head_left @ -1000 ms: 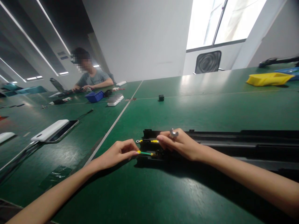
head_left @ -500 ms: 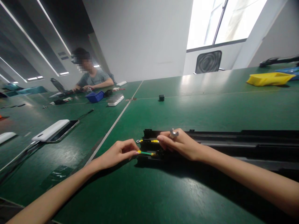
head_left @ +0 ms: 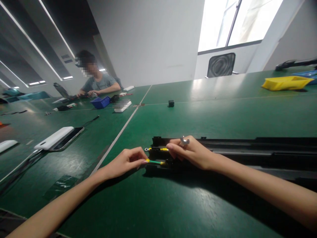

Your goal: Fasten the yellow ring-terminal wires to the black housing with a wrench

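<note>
Left hand (head_left: 125,163) pinches the green lead (head_left: 155,162), best held steady without tugging; right hand (head_left: 194,152) curls closed round a silver wrench (head_left: 184,141) over black channels (head_left: 242,147).

Very slightly shifted in view, as if from a small movement of the head camera. Compared with one second ago, placed a touch farther right at the left side: white power bank (head_left: 53,138), phone beside it (head_left: 68,138) and clear film (head_left: 60,186). Compared with half a second ago, a touch higher in view at the right side: yellow tray (head_left: 286,83), chair back (head_left: 221,65) and long black rails (head_left: 237,142). Also a hair higher: green wire (head_left: 156,162) in left hand (head_left: 126,161), yellow-sleeved lead (head_left: 164,149), and right hand (head_left: 194,153) with silver C-shaped piece (head_left: 184,141). Too small to tell: any separate finger movement.
</note>
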The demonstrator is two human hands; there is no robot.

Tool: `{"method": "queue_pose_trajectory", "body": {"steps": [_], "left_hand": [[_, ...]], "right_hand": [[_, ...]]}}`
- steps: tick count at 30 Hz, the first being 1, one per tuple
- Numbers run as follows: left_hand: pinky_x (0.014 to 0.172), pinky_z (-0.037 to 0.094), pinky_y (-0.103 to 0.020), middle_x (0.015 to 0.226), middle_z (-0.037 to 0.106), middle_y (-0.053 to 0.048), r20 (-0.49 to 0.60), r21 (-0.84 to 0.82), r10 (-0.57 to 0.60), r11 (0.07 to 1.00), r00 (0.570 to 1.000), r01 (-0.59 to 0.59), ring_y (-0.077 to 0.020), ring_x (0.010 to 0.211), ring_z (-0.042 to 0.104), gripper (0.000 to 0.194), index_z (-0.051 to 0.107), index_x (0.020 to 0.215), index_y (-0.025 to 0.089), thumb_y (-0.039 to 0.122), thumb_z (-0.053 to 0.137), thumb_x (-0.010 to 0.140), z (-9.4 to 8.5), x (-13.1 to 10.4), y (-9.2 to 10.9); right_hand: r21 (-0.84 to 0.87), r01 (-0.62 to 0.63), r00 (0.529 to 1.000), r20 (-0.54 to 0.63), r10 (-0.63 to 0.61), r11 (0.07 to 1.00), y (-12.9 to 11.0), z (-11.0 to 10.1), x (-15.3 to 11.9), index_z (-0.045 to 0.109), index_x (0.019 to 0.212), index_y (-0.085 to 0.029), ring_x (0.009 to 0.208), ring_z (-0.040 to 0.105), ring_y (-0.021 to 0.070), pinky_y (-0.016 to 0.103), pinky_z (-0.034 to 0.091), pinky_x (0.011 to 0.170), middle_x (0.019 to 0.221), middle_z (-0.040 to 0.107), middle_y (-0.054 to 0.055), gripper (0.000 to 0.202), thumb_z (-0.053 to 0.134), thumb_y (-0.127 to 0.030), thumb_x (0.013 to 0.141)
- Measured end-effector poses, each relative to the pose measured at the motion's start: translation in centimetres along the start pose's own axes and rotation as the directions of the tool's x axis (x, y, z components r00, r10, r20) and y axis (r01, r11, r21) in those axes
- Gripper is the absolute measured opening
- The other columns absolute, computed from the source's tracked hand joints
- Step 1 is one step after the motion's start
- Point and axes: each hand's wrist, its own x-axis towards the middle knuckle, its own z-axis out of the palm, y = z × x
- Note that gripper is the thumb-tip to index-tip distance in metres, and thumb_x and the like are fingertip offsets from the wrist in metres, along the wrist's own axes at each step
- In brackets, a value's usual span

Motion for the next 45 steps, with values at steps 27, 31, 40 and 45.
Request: {"method": "queue_pose_trajectory", "body": {"steps": [27,31,40,45], "left_hand": [[0.054,0.037,-0.020,0.074,0.057,0.002,0.008,-0.003,-0.007,1.000,1.000,0.007,-0.0112,0.061,0.050,0.017,0.061,0.090,0.015,0.032,0.057,0.092,-0.04,-0.08,0.04],[0.055,0.037,-0.020,0.075,0.057,0.002,0.007,-0.005,0.001,1.000,1.000,-0.001,-0.0112,0.062,0.050,0.015,0.061,0.091,0.015,0.030,0.058,0.092,-0.08,-0.06,0.03],[0.055,0.036,-0.019,0.073,0.056,0.003,0.006,-0.016,0.005,1.000,1.000,-0.005,-0.0106,0.061,0.049,0.015,0.061,0.090,0.015,0.030,0.058,0.091,-0.04,-0.05,0.08],[0.054,0.036,-0.019,0.073,0.056,0.003,0.012,-0.010,0.005,1.000,1.000,-0.004,-0.0109,0.061,0.049,0.017,0.061,0.090,0.015,0.031,0.058,0.092,-0.08,-0.01,0.05]], "right_hand": [[0.024,-0.002,0.998,-0.069,0.004,1.000,-0.06,0.10,0.12,0.050,0.063,-0.016,0.052,0.041,0.0092,0.022,0.032,0.054,0.055,0.042,-0.005,0.042,0.039,-0.037,0.097],[0.025,-0.006,0.998,-0.064,0.007,1.000,-0.05,0.08,0.12,0.050,0.064,-0.016,0.051,0.041,0.0091,0.022,0.031,0.052,0.055,0.042,-0.005,0.041,0.039,-0.037,0.097],[0.011,-0.009,0.999,-0.032,0.010,1.000,0.04,0.05,0.01,0.051,0.063,-0.016,0.050,0.041,0.0089,0.021,0.032,0.051,0.053,0.042,-0.005,0.043,0.040,-0.040,0.097],[0.022,-0.012,1.000,-0.021,0.012,1.000,0.05,0.07,0.03,0.051,0.063,-0.016,0.049,0.041,0.0086,0.021,0.032,0.051,0.052,0.042,-0.005,0.043,0.040,-0.039,0.097]]}}
